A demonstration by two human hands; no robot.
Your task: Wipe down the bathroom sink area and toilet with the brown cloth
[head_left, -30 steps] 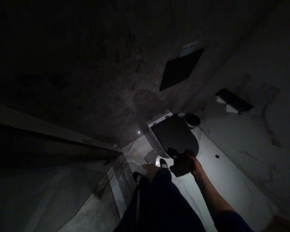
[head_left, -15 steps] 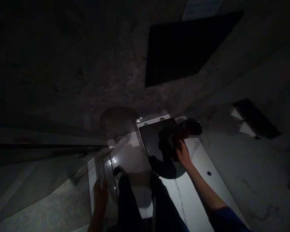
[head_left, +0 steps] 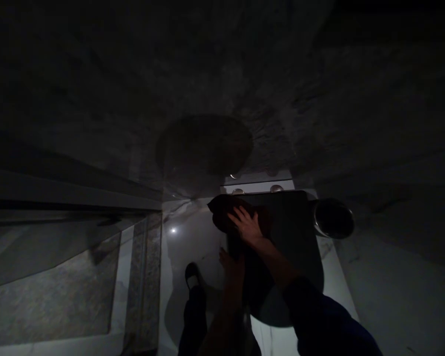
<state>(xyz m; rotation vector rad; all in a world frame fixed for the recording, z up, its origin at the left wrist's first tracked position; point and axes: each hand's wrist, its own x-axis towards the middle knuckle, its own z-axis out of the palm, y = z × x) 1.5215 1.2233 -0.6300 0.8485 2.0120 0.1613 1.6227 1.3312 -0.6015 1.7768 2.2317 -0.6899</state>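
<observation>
In dim light, a dark flat toilet lid (head_left: 296, 247) with a rounded front lies below me. My right hand (head_left: 246, 226) presses a dark red cloth (head_left: 222, 205) at the lid's back left corner, its fingers spread over the fabric. Part of the cloth hangs beyond the lid's left edge. Just below it, my left hand (head_left: 230, 262) is beside the lid's left edge with its fingers apart; whether it touches the lid is too dark to tell.
Two round silver fittings, one of them a knob (head_left: 276, 188), sit behind the lid. A dark round bin (head_left: 333, 218) with a shiny rim stands at the right. My shoe (head_left: 192, 273) is on the pale glossy floor (head_left: 176, 252), and a stone-look wall (head_left: 207, 74) rises ahead.
My right hand has carried the cloth from the lid's right side to its back left. My left hand has come rightward to the lid's left edge. The view has moved closer.
</observation>
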